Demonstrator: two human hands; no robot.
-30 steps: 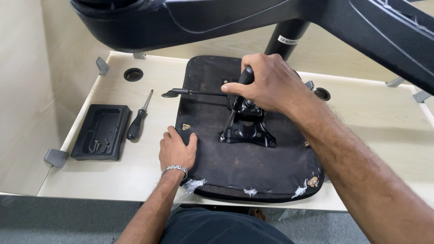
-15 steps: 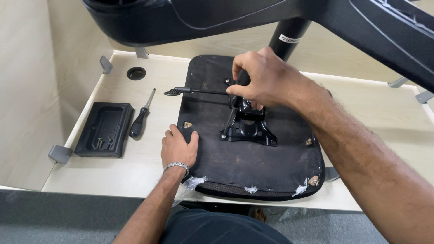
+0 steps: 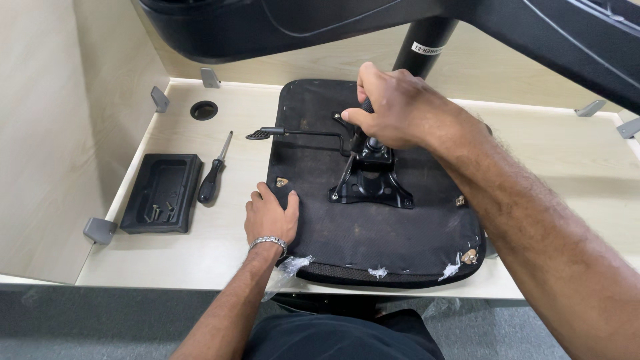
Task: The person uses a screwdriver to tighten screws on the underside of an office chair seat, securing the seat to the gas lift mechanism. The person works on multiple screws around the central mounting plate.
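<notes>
A black chair seat (image 3: pixel 387 233) lies upside down on a light wooden desk (image 3: pixel 220 250). A black metal tilt mechanism (image 3: pixel 373 183) with a long lever (image 3: pixel 293 133) is fixed at its middle. My right hand (image 3: pixel 393 107) is closed around a dark tool handle standing upright on the mechanism's far end. My left hand (image 3: pixel 270 217) lies flat with spread fingers on the seat's near left edge, beside a brass-coloured insert (image 3: pixel 282 181).
A black-handled screwdriver (image 3: pixel 213 179) lies left of the seat. Beside it is a black plastic tray (image 3: pixel 160 193) holding a few screws. A black chair base and column (image 3: pixel 423 40) hang overhead. Desk walls rise at left and back.
The view has shifted slightly. My right hand has stayed on the tool with small wrist movement. My left hand has kept its place on the seat edge.
</notes>
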